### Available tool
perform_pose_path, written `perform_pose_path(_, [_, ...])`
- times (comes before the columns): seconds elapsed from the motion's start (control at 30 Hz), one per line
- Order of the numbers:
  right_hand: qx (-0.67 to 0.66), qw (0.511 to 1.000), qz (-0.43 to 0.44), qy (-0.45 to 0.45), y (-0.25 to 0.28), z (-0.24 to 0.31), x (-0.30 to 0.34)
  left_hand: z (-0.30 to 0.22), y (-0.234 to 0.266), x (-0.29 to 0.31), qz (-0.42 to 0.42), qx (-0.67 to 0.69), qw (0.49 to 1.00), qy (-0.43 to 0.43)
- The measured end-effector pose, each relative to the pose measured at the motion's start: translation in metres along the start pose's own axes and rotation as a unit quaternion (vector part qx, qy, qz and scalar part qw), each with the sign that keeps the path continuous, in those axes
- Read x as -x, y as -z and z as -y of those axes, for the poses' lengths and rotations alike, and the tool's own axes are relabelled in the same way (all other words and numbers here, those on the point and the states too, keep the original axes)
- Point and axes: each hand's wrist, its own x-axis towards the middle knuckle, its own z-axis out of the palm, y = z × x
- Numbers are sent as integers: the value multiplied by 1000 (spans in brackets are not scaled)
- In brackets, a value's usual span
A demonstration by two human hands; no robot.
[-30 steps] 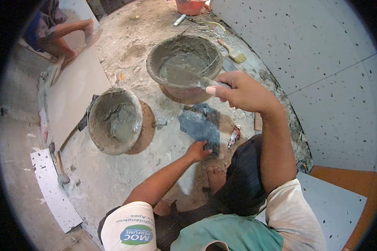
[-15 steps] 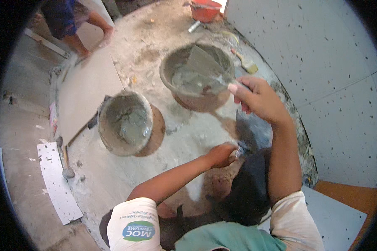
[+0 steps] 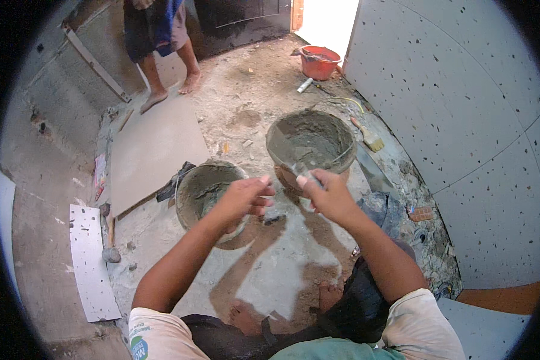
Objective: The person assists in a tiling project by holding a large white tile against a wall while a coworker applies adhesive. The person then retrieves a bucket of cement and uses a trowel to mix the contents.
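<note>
My right hand (image 3: pixel 331 195) is closed round the handle of a trowel. The trowel's grey blade (image 3: pixel 280 141) points up and away, blurred, over the near left rim of the right mortar bucket (image 3: pixel 348 161). Wet grey mortar (image 3: pixel 318 141) lies inside that bucket. My left hand (image 3: pixel 245 201) hovers at the right side of the left mortar bucket (image 3: pixel 189 180), fingers apart and pointing right, with nothing seen in it. My forearm and hand cover part of that bucket, which also has grey mortar inside.
A red bucket (image 3: pixel 321 65) stands by the bright doorway. A brush (image 3: pixel 369 137) lies near the spotted right-hand panel (image 3: pixel 462 108). A flat board (image 3: pixel 156 153) and a mallet-like tool (image 3: pixel 111 252) lie to the left. Another person's bare feet (image 3: pixel 189 82) are at the far left.
My left hand has come up from near my right knee to beside the left bucket, its fingers spreading. My right hand has lowered the trowel toward the bucket's near left side. The view has tilted up.
</note>
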Motion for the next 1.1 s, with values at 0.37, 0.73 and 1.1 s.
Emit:
perform_pose_path(0.37, [75,974,26,210,-83,3,37,23,-1,7,-54,56,997,-24])
perform_pose_path(0.73, [65,976,72,196,-80,22,30,35,144,14,-286,67,941,-169])
perform_pose_path(1.1, [106,977,61,172,-53,32,27,115,251,2,-396,49,917,-32])
